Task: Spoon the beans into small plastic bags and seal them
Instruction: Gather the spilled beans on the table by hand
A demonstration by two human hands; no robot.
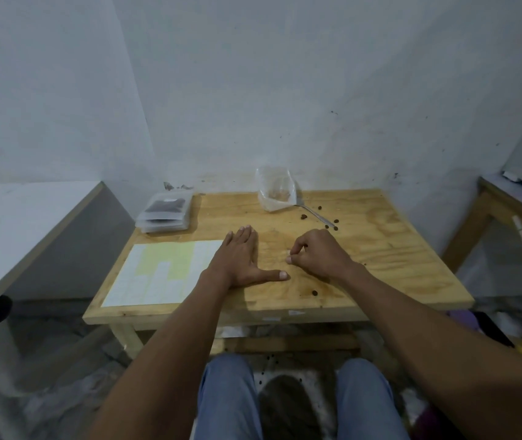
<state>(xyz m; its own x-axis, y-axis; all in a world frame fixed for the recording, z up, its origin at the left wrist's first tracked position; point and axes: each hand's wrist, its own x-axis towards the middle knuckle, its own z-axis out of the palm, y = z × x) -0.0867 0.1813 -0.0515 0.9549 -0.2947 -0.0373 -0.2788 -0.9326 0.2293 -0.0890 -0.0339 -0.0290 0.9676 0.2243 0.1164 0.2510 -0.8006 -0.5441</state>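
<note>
Resting flat on table (380, 249): left hand (237, 258); right hand (320, 255) curled.

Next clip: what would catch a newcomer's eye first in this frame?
Two bare hands on the pale plywood table at centre: the left hand lies flat with its thumb spread, and the right hand is curled beside it. Behind them a clear plastic bag of brown beans stands at the far edge, with a metal spoon and scattered dark beans to its right. A stack of filled small bags sits far left.

Bare forearms (170, 338); blue jeans (227, 398)
</note>
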